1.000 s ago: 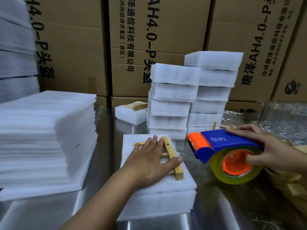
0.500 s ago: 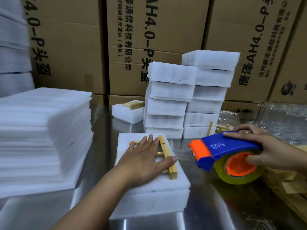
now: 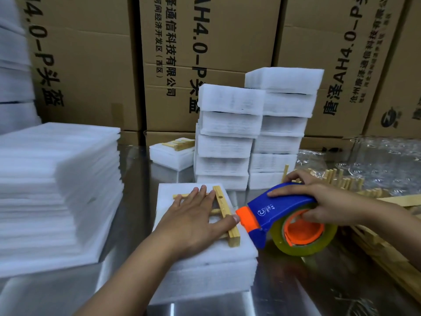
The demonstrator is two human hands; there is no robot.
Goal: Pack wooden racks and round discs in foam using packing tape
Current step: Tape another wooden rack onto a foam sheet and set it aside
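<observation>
A small wooden rack (image 3: 225, 213) lies flat on a white foam pad (image 3: 202, 267) in the middle of the steel table. My left hand (image 3: 193, 220) presses flat on the rack, fingers spread, thumb touching its right rail. My right hand (image 3: 319, 201) grips a blue and orange tape dispenser (image 3: 280, 213) with a clear tape roll (image 3: 305, 233). The dispenser's orange nose sits at the foam's right edge, almost touching my left thumb. No round discs are visible.
Two stacks of wrapped foam packs (image 3: 252, 133) stand behind. A low foam pad with another rack (image 3: 173, 151) sits at the back. A tall pile of foam sheets (image 3: 57, 190) fills the left. Loose wooden racks (image 3: 341, 181) lie at right. Cardboard boxes (image 3: 205, 53) wall the rear.
My right hand has brought the tape dispenser leftward and slightly down until its nose reaches the foam pad and my left thumb. My left hand stays pressed on the rack.
</observation>
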